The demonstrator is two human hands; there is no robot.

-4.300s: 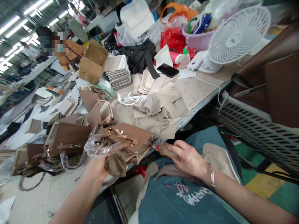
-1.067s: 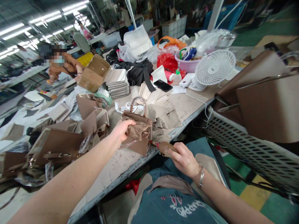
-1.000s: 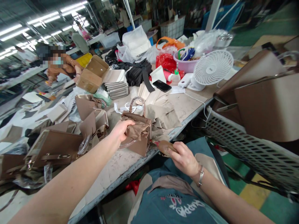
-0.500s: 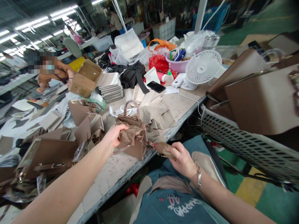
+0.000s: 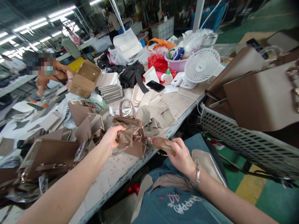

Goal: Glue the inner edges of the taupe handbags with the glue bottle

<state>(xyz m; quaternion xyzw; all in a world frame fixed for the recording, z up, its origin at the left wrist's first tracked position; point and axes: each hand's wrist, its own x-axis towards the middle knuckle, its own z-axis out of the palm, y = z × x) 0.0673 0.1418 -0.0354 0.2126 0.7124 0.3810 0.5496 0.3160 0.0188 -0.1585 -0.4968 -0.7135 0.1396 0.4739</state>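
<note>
A small brown handbag (image 5: 137, 146) stands on the worktable near its front edge, with one looped handle up and its cloth lining pulled out at the top. My left hand (image 5: 113, 137) is closed on that lining, thumb on top. In my right hand (image 5: 178, 154) is a squeeze bottle (image 5: 163, 145) of amber liquid, probably glue, held nearly level. Its red nozzle points left and meets the right edge of the handbag; whether the tip touches I cannot tell. Taupe fabric pieces (image 5: 156, 116) lie just behind the bag.
More brown handbags (image 5: 51, 155) crowd the table on the left. Behind are stacked pale panels (image 5: 109, 87), a phone (image 5: 155, 86) and a white fan (image 5: 202, 65). A plastic crate (image 5: 245, 146) of bags stands at the right. Across the table a co-worker (image 5: 54, 73) leans over.
The bottle in my right hand has shifted slightly up and left, its nozzle staying beside the handbag's edge. The bag has tilted a little leftward, my left hand still on its lining.
</note>
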